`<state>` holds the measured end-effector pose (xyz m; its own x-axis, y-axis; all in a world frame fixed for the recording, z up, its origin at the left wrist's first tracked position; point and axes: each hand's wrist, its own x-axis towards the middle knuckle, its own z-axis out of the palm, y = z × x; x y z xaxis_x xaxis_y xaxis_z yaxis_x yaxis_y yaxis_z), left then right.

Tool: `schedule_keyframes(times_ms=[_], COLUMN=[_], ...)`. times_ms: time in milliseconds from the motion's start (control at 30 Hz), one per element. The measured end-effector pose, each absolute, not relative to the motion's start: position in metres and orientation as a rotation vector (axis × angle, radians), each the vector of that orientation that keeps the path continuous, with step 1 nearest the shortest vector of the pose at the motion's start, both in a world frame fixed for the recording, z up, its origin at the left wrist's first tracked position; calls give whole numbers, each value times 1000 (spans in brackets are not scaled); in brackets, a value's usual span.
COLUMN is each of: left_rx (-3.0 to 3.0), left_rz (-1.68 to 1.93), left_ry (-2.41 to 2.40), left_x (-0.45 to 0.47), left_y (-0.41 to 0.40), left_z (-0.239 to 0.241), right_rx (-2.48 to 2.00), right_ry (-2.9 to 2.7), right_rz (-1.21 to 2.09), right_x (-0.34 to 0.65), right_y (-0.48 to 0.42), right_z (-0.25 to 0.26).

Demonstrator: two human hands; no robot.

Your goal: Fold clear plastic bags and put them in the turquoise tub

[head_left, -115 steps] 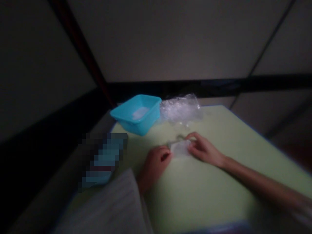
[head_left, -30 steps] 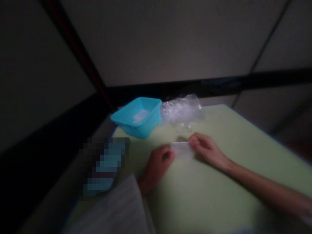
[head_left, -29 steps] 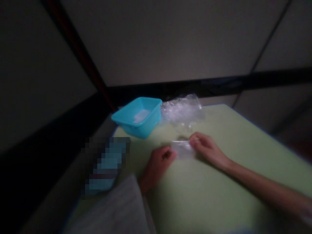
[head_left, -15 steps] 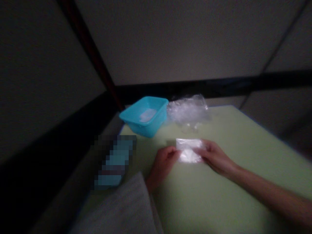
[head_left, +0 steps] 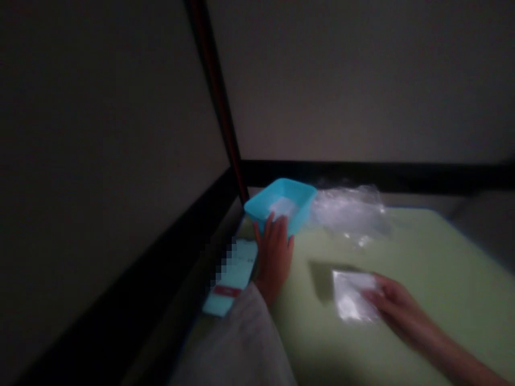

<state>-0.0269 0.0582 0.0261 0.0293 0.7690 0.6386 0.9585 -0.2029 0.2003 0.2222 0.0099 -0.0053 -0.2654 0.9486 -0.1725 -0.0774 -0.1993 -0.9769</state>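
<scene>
My right hand pinches the right side of a small clear plastic bag, which shines and is held above the table. Whether anything lies inside the bag I cannot tell. Fingers spread, my left hand reaches over the near edge of a turquoise plastic basket. Its fingertips are close to a whitish flat item inside the basket; blur hides whether they touch it.
Crumpled clear plastic lies right of the basket. A phone with a lit screen, partly pixelated, is on the table's left side beside my left forearm. The green table stands against dark-trimmed partition walls.
My left hand has let go of the small plastic bag and moved forward to the basket, its fingers opening. My right hand still holds the bag. The view has turned left.
</scene>
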Motion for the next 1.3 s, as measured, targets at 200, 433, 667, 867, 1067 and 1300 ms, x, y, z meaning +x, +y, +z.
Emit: schedule_keyframes(times_ms=[200, 433, 667, 867, 1067, 1300], left_rx=[-2023, -2087, -2147, -2272, -2324, -2359], left_rz=[-1052, -1111, -1265, -1359, -1396, -1453], left_ry=[-1750, -1509, -1265, -1113, -953, -905], left_x=[-35, -31, -21, -13, -3, 1], left_y=[63, 34, 4, -16, -26, -28], left_z=[23, 28, 38, 42, 39, 36], right_rx=[-1277, -1457, -1402, -1081, -1060, -1122], right_ry=[-1340, -1350, -1127, -1253, -1648, -1967], right_rz=[1475, 1457, 1238, 1175, 1079, 788], right_x=[228, 240, 245, 240, 230, 226], right_y=[9, 9, 20, 45, 51, 57], right_z=[-3, 25, 94, 135, 153, 154])
